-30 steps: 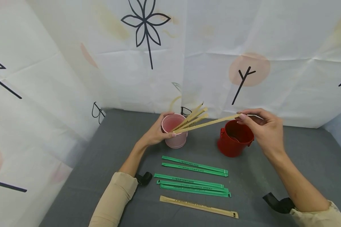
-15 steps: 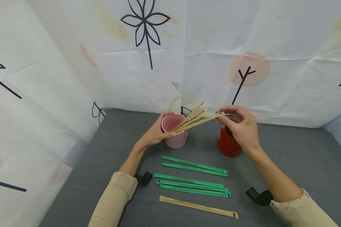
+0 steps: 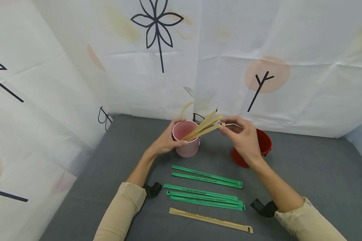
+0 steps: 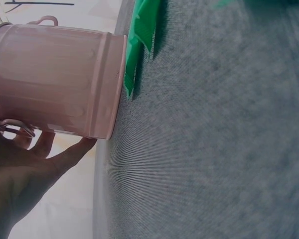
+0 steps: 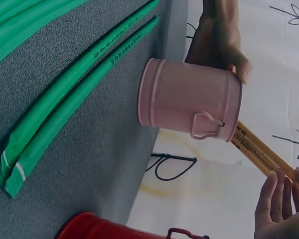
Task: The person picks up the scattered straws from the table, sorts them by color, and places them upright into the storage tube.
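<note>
My left hand grips the pink bucket by its left side, thumb at the rim; in the left wrist view the bucket stands on the grey cloth. Several yellow wrapped straws lean out of it toward the right. Between thumb and fingers, my right hand pinches the upper end of another yellow wrapped straw, its lower end inside the bucket's mouth. The right wrist view shows the fingers at the straws' ends.
A red bucket stands behind the right hand, partly hidden by it. Several green wrapped straws lie in front of the pink bucket. One yellow wrapped straw lies nearer on the grey cloth. A printed curtain hangs behind.
My right hand has moved left from over the red bucket, sliding the pinched straw further into the pink bucket. The left hand keeps its grip on the bucket.
</note>
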`<state>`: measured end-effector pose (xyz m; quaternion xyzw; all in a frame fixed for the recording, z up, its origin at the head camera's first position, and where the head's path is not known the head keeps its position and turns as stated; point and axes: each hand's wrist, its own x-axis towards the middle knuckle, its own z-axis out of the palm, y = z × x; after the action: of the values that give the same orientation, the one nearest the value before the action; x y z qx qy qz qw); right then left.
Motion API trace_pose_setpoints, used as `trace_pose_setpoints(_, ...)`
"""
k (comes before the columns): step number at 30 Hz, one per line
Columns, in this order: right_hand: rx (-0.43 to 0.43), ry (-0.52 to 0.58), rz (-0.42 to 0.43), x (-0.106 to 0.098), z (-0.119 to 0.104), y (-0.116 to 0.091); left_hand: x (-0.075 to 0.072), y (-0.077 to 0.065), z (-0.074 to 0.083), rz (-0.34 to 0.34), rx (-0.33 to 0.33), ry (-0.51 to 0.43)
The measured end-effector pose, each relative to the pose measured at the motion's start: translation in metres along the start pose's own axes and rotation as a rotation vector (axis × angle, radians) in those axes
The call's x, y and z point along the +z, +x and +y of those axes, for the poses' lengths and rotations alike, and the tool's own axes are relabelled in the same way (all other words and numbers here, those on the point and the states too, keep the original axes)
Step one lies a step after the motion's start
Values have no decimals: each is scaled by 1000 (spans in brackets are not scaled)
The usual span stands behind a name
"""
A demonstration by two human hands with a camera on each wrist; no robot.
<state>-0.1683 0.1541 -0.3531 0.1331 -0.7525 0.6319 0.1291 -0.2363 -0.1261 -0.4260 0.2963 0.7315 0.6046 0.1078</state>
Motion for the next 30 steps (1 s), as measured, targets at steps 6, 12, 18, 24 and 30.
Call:
trace_pose_setpoints(6, -13, -5, -2, 2, -1, -1, 0, 0, -5, 1, 19, 1)
trace_pose_setpoints(12, -39, -9, -8, 0, -3, -6, 0, -2, -5, 0, 21, -12)
trace_pose_setpoints(18, -9, -24, 4, -9, -5, -22, 0, -3, -6, -2, 6, 7)
trace_pose_setpoints(24, 33, -33, -34, -20, -6, -48, 0, -2, -6, -1, 11, 4)
trace_pose_setpoints(30, -5, -56, -88, -31, -5, -69, 0, 0, -5, 3, 6, -1)
